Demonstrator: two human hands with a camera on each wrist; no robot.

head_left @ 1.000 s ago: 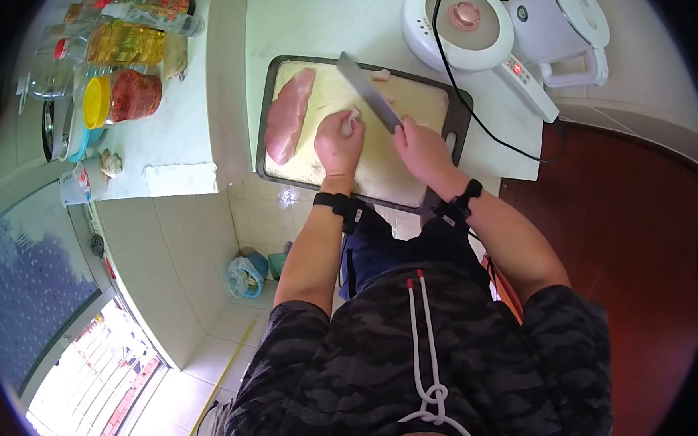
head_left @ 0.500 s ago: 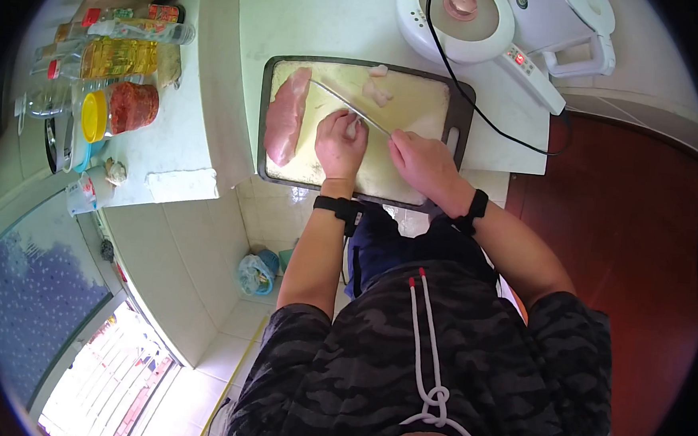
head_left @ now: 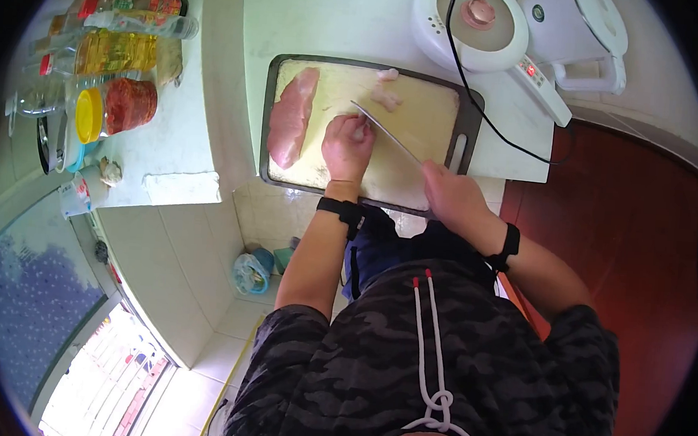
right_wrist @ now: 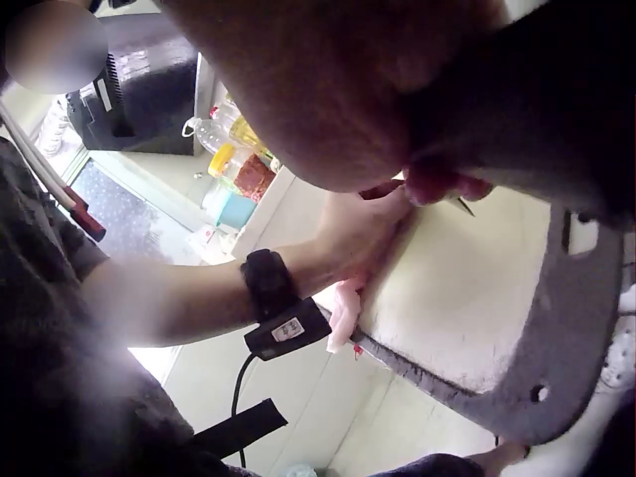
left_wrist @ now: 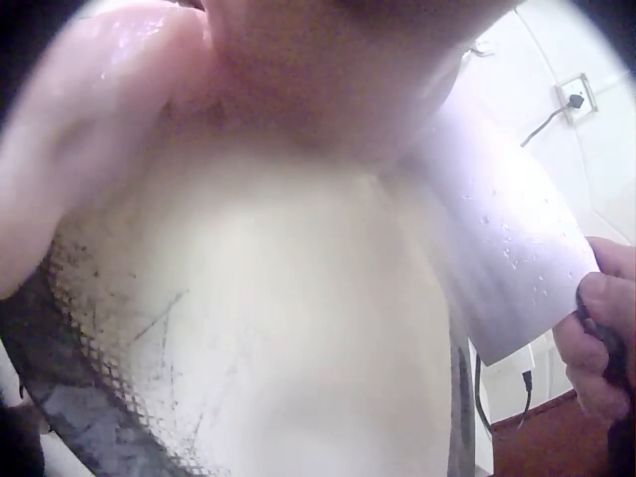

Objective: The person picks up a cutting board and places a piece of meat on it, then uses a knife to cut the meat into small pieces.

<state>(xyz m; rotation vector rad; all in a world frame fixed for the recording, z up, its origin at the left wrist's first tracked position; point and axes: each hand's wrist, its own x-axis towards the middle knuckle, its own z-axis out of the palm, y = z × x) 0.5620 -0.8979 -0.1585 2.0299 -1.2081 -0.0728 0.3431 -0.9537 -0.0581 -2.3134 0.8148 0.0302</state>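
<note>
My right hand point(head_left: 458, 199) grips a knife by its handle at the right side of the cutting board point(head_left: 431, 111). The broad blade point(left_wrist: 512, 253) slants up and left, and in the head view its edge passes right beside my left fingers. With curled fingers my left hand point(head_left: 348, 148) holds a small pale piece of meat point(head_left: 360, 133) down on the board, mostly hidden by the hand. A large slab of raw pink meat point(head_left: 292, 119) lies along the board's left side. Toward the far edge are small cut pieces of meat point(head_left: 386, 99).
Behind the board stand a round white cooker point(head_left: 472, 30) and a white kettle point(head_left: 584, 40). A black cord point(head_left: 487, 118) runs over the board's right corner. On the left ledge are oil bottles point(head_left: 115, 52) and a yellow-lidded jar point(head_left: 116, 112).
My right hand has drawn the knife back to the right and toward the body. Pale cut pieces, earlier partly behind the blade, now show beyond it. My left hand stays nearly in place.
</note>
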